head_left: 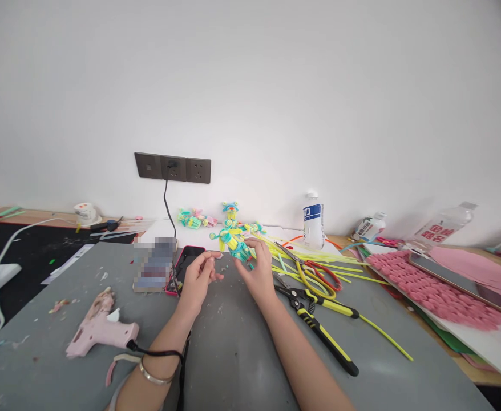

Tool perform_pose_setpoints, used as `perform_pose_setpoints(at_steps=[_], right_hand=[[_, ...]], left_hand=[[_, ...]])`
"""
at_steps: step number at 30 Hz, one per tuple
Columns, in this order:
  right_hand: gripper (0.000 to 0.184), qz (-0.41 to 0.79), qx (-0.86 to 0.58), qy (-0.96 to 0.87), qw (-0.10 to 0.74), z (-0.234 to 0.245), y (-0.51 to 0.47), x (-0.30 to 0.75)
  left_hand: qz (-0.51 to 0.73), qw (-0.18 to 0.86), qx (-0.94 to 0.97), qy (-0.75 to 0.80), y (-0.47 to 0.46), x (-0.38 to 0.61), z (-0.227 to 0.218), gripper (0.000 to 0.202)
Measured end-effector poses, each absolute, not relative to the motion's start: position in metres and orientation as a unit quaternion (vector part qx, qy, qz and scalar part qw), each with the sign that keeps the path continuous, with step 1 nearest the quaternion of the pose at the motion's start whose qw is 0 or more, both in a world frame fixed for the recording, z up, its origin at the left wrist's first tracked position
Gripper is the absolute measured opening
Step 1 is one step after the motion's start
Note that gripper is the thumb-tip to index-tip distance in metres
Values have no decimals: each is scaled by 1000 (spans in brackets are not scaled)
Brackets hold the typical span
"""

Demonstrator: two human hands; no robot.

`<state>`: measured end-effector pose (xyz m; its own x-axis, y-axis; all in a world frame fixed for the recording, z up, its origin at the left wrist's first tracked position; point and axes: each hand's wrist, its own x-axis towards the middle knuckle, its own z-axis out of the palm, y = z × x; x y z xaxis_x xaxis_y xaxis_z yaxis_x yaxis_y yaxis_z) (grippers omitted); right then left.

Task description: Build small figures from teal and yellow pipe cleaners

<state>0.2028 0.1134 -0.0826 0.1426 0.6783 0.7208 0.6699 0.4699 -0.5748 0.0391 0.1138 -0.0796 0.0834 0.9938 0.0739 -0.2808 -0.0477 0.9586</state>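
grey mat (242, 342) covering worktop, wall behind. left: pink glue gun (99, 328) on its side, cord trailing. centre: phone in pink case (186, 265), face up. right: yellow-black cutters (319, 325), scissors (314, 274), loose yellow-green strips (319, 258). far edge by wall: upright white bottle (313, 222), small coloured figures (194, 218). far right: board of pink pieces (434, 291).

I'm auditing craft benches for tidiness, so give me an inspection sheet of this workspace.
Surface: grey mat, specked with scraps.
Job's things: teal-and-yellow pipe-cleaner figure.
Clutter: pink glue gun, pliers, scissors, yellow pipe cleaners, phone, white bottle.
Hands: right hand grips the figure; left hand curled beside it, grip unclear.
Cables: black cable from wall socket; glue gun cord lies across the left forearm.
Surroundings: white wall; pink sheet at right.
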Motion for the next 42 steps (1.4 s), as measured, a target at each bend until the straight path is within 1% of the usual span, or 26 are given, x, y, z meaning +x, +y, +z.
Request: perform_pose_setpoints(at_steps=[3,8,11,18,26,32,38,42], right_hand=[[22,19,-513,-639,573,-81,114,203],[23,77,-518,-606,599,-82,116,204],[23,87,-523,-594,605,-84,116,205],[23,95,-522,-601,598,-82,116,205],[24,109,-524,-591,603,-85,118,205],[25,115,-517,-588,611,-87,120,206],[26,112,-515,-586,616,-87,121,206],[24,114,-534,-600,585,-91,122,207]], left_hand=[[568,571,463,370,113,40,-78,40],[582,574,451,357,113,41,-78,41],[576,587,444,357,112,43,-76,42],[543,609,433,382,108,45,-71,41],[514,605,452,407,108,43,-67,31],[509,618,456,388,109,43,-72,31],[502,627,454,386,108,43,-71,35],[500,611,478,385,106,44,-69,32]])
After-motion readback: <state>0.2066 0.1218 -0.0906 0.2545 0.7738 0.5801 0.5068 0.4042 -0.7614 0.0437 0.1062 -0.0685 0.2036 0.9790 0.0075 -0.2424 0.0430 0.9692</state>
